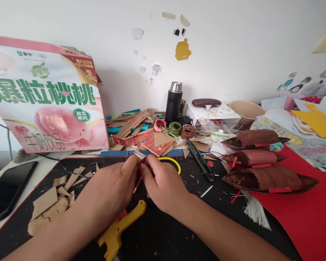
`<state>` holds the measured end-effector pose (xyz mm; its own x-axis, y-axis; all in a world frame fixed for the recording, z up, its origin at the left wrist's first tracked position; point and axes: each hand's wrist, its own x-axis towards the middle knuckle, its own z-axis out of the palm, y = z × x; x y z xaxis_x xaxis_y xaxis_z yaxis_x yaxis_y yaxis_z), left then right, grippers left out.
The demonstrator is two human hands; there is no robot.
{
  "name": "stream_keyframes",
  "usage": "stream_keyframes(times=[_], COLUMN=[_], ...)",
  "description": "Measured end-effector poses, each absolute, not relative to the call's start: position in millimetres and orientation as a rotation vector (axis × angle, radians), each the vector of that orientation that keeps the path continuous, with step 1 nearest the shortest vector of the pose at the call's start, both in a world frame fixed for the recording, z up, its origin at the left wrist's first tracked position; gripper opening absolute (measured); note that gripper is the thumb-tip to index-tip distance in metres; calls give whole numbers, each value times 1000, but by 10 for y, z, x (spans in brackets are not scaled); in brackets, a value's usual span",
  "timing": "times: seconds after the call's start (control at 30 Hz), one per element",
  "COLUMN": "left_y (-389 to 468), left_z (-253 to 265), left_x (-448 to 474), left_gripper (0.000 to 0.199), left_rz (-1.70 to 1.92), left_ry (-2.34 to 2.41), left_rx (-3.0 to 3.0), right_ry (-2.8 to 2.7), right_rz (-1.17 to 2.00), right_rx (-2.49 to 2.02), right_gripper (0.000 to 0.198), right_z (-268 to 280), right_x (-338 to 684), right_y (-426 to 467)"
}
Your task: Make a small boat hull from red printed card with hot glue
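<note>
From my end of the feed, both hands meet over the black cutting mat (165, 232) on the table (47, 164). My left hand (110, 188) has its grip closed, thumb and fingertips pinching a small thin piece (139, 155) whose pale tip pokes up between the hands. My right hand (163, 183) pinches at the same piece with thumb and index finger together; the fingers hide most of it, so I can't tell its full shape.

Just below the hands I have a yellow glue gun (120, 228), partly covered by my left forearm. Cardboard scraps (46, 201) lie left of that arm. Beyond my right hand, a yellow ring (177, 165) curves out, and a dark utility knife (199, 161) lies slantwise near it. Three open paint jars (175, 129) stand farther back, before a black thermos (174, 103). Off to the right sit three brown model boats (271, 179), near a red sheet (304, 203).
</note>
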<state>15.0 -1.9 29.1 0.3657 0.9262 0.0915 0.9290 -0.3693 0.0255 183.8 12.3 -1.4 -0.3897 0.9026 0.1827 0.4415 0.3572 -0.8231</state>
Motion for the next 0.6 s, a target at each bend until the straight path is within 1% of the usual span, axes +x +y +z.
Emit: stream_keyframes(times=[0.1, 0.3, 0.6], left_y=[-30, -38, -39], left_z=[260, 213, 157], left_x=[145, 163, 176], left_gripper=[22, 20, 28], left_rz=[-174, -386, -526], left_ry=[-1768, -1858, -1972], left_rx=[-2549, -2510, -2518], right_ry=[-1985, -1976, -1975], right_rz=[900, 936, 959], right_rx=[-1176, -1201, -1188], right_gripper=[19, 17, 18], right_z=[-19, -14, -12], right_x=[1835, 1839, 1830], right_y=[119, 113, 113])
